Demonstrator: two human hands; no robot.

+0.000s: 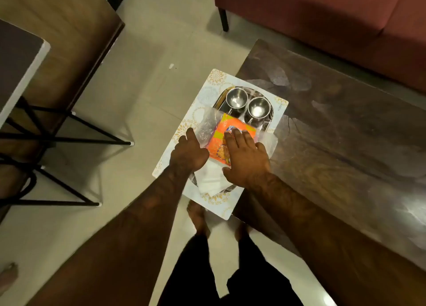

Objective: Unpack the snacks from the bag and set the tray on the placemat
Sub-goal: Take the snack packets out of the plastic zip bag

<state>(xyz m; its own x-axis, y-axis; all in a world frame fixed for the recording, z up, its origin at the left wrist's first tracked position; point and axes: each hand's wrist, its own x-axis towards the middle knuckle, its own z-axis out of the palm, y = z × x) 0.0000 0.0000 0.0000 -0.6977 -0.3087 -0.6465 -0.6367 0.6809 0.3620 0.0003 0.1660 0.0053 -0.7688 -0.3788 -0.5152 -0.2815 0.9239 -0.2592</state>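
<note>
A floral white placemat (215,78) lies on the near left corner of the dark table and hangs over its edge. On it sits a steel tray (269,123) with two steel cups (236,98) (258,107) at its far end. A clear plastic bag (205,124) lies across the tray with an orange snack packet (219,139) in it. My left hand (189,154) grips the bag's left edge. My right hand (246,161) rests flat on the packet, fingers spread. White paper (209,180) lies under my wrists.
The dark glossy table (334,130) stretches right and back, with a red sofa (322,17) behind it. A black-legged stool (57,130) and a wooden cabinet (69,40) stand on the tiled floor at left. My bare feet are below the placemat.
</note>
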